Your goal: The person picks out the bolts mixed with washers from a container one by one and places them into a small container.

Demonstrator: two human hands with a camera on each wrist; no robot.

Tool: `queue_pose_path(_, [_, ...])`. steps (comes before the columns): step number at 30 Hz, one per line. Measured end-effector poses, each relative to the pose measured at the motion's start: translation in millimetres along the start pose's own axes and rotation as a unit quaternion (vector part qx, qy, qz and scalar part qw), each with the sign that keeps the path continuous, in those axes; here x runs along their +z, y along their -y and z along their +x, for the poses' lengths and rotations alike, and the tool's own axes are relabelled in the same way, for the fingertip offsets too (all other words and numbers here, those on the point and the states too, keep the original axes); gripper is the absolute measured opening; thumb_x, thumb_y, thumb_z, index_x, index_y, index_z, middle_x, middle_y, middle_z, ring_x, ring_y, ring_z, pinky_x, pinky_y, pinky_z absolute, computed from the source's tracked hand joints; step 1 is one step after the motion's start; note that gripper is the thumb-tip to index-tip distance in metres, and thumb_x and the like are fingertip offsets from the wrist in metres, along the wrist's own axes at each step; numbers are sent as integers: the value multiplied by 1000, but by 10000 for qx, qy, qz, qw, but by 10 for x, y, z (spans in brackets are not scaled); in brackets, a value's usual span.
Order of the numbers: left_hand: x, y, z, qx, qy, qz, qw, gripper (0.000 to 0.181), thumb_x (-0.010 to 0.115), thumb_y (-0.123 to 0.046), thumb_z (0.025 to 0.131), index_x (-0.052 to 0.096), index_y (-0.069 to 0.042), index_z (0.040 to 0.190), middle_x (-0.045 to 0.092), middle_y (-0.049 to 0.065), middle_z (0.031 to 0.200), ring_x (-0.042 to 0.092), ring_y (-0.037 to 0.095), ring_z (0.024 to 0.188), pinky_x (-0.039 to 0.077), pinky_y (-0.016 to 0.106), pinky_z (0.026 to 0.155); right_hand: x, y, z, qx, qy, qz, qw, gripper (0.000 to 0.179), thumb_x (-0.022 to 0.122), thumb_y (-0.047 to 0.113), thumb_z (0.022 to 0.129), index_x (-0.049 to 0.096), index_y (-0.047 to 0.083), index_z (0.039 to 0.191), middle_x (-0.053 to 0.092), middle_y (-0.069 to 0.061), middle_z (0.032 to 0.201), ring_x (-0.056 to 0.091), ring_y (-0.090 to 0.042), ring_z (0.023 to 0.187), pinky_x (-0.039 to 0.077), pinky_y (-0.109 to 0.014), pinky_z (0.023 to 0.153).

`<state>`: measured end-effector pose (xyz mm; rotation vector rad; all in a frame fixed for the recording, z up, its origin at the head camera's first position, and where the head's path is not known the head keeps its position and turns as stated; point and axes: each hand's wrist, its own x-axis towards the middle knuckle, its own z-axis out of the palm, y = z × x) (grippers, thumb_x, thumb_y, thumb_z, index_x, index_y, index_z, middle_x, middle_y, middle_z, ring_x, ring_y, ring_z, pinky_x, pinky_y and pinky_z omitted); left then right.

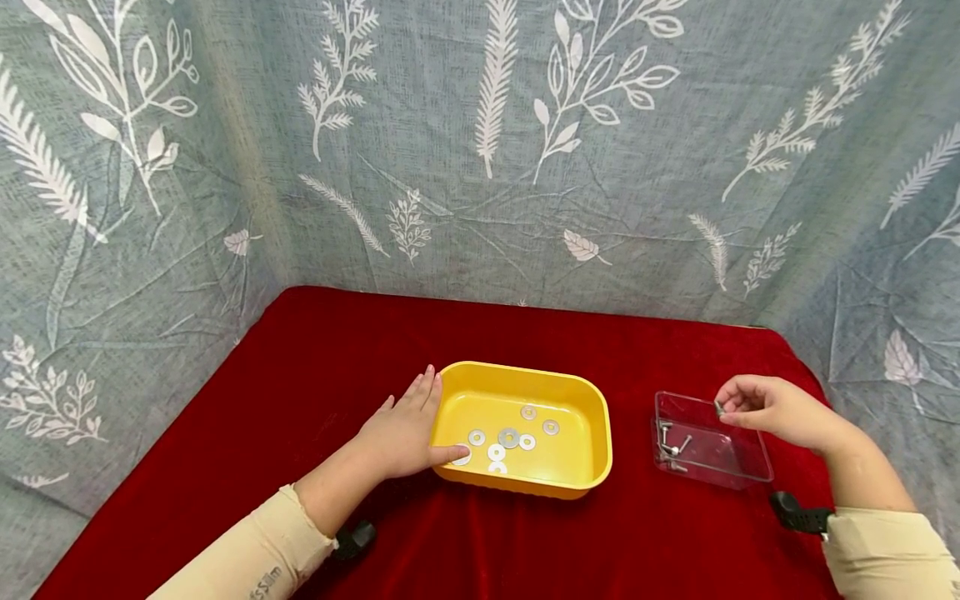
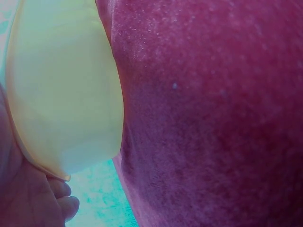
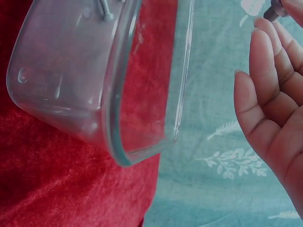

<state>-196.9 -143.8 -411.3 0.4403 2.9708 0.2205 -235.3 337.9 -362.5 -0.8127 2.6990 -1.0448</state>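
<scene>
A yellow plastic tub [image 1: 592, 454] stands in the middle of the table, with several flat metal washers [image 1: 509, 437] on its floor. My left hand [image 1: 405, 429] rests against the tub's left side, fingers straight along the rim and thumb over the near left corner. In the left wrist view the palm lies beside the tub's wall [image 2: 66, 94]. To the right is a clear plastic box [image 1: 720, 477] with several bolts [image 1: 675, 448] at its left end. Above the box's far right part, my right hand [image 1: 780, 412] pinches a small bolt [image 1: 720, 408] between thumb and fingertips.
Red velvet cloth [image 1: 337, 350] covers the table. A grey-blue curtain [image 1: 450, 208] with white leaf prints hangs behind and at both sides. A strip of red cloth separates the tub from the clear box. Black bands are on both wrists.
</scene>
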Motion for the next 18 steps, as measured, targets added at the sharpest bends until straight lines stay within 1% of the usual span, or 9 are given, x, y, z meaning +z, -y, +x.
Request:
queue_pose_path(2, [-5, -2, -4, 10, -3, -22, 10000, 108, 48, -73, 76, 9, 1, 146, 5, 15, 152, 11, 25, 139, 23, 54, 104, 0, -1, 0, 106, -31, -6, 9999, 13, 67, 5, 81, 60, 2, 92, 60, -4, 77, 56, -7, 70, 47, -21, 61])
queue_pose_path(6, [-13, -5, -14, 28, -20, -53, 10000, 108, 49, -72, 76, 10, 1, 145, 6, 15, 152, 12, 26, 139, 23, 55, 104, -10, -6, -2, 267, -153, -111, 9995, 16, 68, 8, 82, 62, 2, 95, 61, 0, 79, 57, -6, 71, 48, -20, 62])
queue_pose_path(10, [-12, -5, -14, 41, -40, -78, 10000, 108, 49, -72, 76, 10, 1, 145, 6, 15, 152, 11, 26, 139, 22, 56, 104, -30, 3, 1, 268, -219, -203, 9992, 19, 68, 8, 81, 63, 1, 98, 61, 4, 80, 56, -4, 72, 48, -20, 62])
queue_pose_path(15, [13, 7, -4, 15, -39, -57, 10000, 108, 46, -74, 76, 8, 0, 146, 4, 14, 153, 10, 25, 139, 21, 55, 105, -54, 35, 15, 275, -131, -177, 9994, 22, 66, 8, 82, 62, -1, 101, 61, 4, 81, 56, -4, 73, 48, -21, 62])
queue_pose_path(18, [19, 12, -18, 53, -141, -17, 9999, 107, 43, -74, 77, 8, -1, 146, 3, 13, 153, 9, 24, 139, 21, 55, 105, -69, 62, 41, 306, -60, -225, 9993, 22, 66, 10, 83, 63, 0, 102, 62, 2, 82, 56, -4, 73, 48, -21, 63])
